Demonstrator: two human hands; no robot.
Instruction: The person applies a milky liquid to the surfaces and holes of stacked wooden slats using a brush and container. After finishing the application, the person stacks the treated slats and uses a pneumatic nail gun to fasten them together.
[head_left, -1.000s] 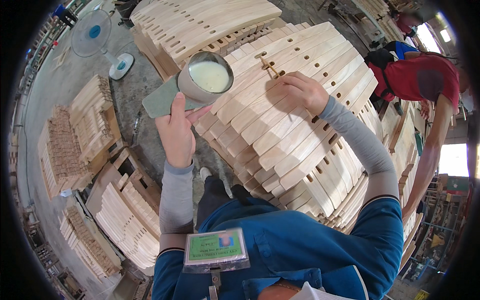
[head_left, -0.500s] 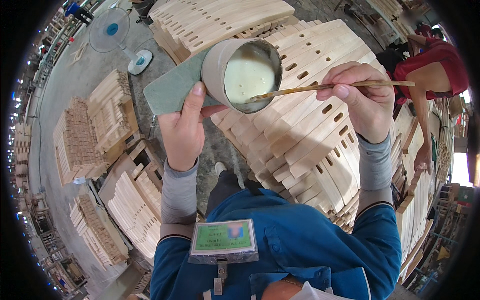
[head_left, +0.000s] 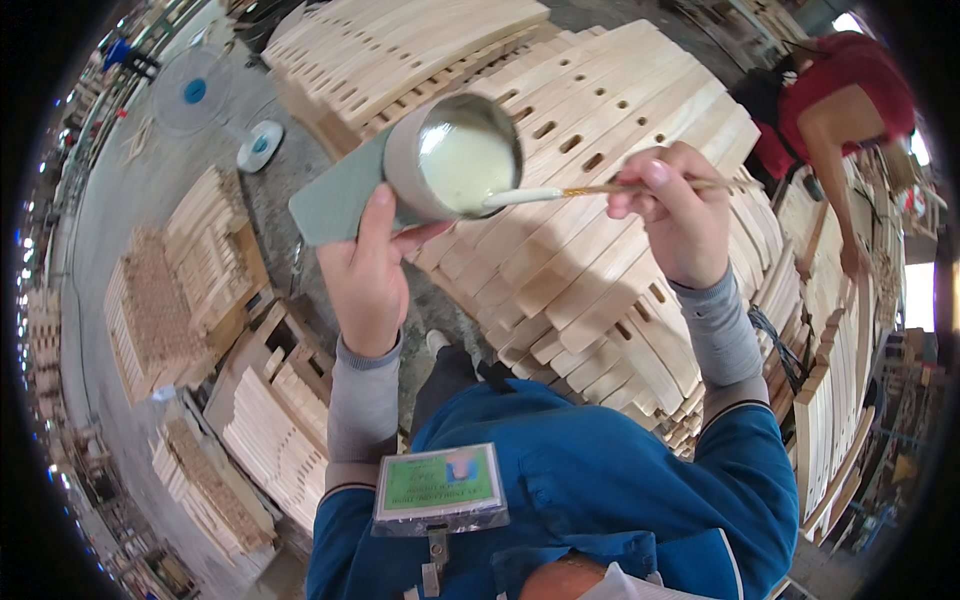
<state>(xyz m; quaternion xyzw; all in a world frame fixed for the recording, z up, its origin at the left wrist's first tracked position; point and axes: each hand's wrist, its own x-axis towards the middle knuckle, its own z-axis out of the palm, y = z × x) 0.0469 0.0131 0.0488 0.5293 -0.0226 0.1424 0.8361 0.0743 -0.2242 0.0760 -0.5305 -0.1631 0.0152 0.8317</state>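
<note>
In my left hand (head_left: pixel 365 290) is a round grey container (head_left: pixel 406 165) with a flat grey-green piece (head_left: pixel 340 195) on its left side, my thumb lying over the front. The container is tipped toward me and holds a creamy white liquid (head_left: pixel 462 165). The fingers of my right hand (head_left: pixel 680 215) pinch a thin wooden stick (head_left: pixel 585 190). Thick white liquid coats the stick's left end, whose tip reaches over the container's lower right rim. Below both hands lie stacked pale wooden slats (head_left: pixel 575 255) with oval slots and rounded ends.
More slotted slats (head_left: pixel 400 45) are piled at the far side. Stacks of wooden parts (head_left: pixel 160 290) stand on the floor at left, below a white pedestal fan (head_left: pixel 195 90). A person in red (head_left: pixel 850 90) reaches down at the right, beside more wooden pieces (head_left: pixel 830 400).
The stick has come partly out of the liquid, and its white-coated end now shows across the rim. Both hands and the container sit somewhat further left in the picture.
</note>
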